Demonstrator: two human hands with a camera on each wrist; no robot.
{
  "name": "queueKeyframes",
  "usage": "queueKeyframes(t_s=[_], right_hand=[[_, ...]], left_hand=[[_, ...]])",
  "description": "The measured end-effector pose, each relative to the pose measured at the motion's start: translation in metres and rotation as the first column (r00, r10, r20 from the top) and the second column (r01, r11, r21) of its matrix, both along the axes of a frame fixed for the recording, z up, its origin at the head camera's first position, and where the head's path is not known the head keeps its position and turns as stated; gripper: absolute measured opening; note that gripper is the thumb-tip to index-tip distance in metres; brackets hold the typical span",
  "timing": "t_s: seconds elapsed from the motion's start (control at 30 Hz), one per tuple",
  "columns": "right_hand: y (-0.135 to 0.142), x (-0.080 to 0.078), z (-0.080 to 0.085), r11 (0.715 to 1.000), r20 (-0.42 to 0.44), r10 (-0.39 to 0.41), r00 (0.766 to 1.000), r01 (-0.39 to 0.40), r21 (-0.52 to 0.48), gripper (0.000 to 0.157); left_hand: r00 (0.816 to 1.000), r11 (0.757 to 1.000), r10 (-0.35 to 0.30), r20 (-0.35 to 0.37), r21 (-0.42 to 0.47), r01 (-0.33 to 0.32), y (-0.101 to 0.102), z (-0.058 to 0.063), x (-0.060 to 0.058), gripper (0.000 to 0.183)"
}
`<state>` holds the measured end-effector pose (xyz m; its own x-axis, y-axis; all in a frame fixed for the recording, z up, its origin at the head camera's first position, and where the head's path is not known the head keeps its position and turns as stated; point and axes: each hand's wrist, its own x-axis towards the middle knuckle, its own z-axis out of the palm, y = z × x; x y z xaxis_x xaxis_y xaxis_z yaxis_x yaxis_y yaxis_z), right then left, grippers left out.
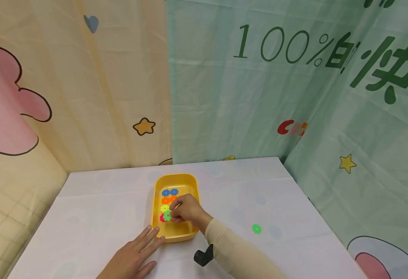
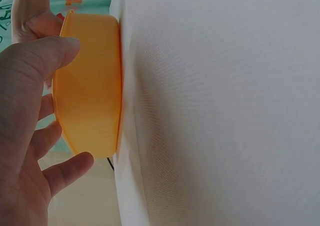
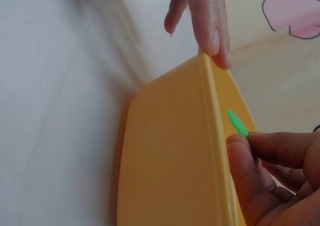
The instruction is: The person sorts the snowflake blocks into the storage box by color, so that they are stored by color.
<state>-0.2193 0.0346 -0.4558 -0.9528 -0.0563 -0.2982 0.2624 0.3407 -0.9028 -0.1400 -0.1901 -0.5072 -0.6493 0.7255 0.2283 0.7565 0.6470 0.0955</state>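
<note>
A yellow tray (image 1: 177,234) holds small flower-shaped plastic pieces. Two blue flower pieces (image 1: 166,192) lie farthest in; orange ones (image 1: 165,200), a yellow one (image 1: 164,208) and a partly covered pinkish-red one (image 1: 162,218) follow towards the near end. My right hand (image 1: 188,210) reaches over the tray's right side, thumb and finger pinching a green flower piece (image 3: 237,122) by its edge. In the head view that piece overlaps the red one. With fingers spread, my left hand (image 1: 130,254) touches the tray's near left corner, fingertips at the rim.
Another green flower piece (image 1: 256,229) lies on the white-covered table (image 1: 224,193), right of the tray. A black device (image 1: 204,255) sits at my right forearm. Printed curtains (image 1: 210,97) hang behind the table and along both sides.
</note>
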Motion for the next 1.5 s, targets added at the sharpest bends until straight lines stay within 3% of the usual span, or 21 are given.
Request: queueKeyframes(t_s=[0.27,0.57,0.73,1.03,1.3,1.5], right_hand=[[-0.01,0.01,-0.009,0.995,0.019,0.051,0.999,-0.052,0.086,0.007],[-0.014,0.014,-0.018,0.974,-0.003,0.079,0.997,-0.076,0.211,0.012],[-0.017,0.013,-0.021,0.965,-0.004,0.065,0.998,-0.062,0.256,0.014],[-0.018,0.01,-0.027,0.978,0.002,0.024,1.0,-0.024,0.205,0.012],[-0.016,0.009,-0.027,0.983,-0.025,0.025,0.999,-0.02,0.18,0.01],[-0.008,0.007,-0.01,0.993,-0.069,0.035,0.997,-0.027,0.116,0.008]], left_hand=[[0.998,0.999,0.035,0.052,-0.032,-0.033,-0.004,-0.001,0.002,0.063],[1.0,1.0,0.012,0.008,-0.011,-0.012,0.0,-0.001,0.0,0.065],[0.999,1.0,0.01,0.046,-0.019,-0.01,0.001,0.002,-0.001,0.065],[0.987,0.998,0.049,0.151,-0.052,-0.042,0.003,0.007,0.0,0.068],[1.0,1.0,-0.006,-0.018,-0.004,0.006,0.0,-0.001,-0.002,0.066],[1.0,1.0,0.009,0.021,-0.016,-0.009,0.001,0.0,-0.002,0.067]])
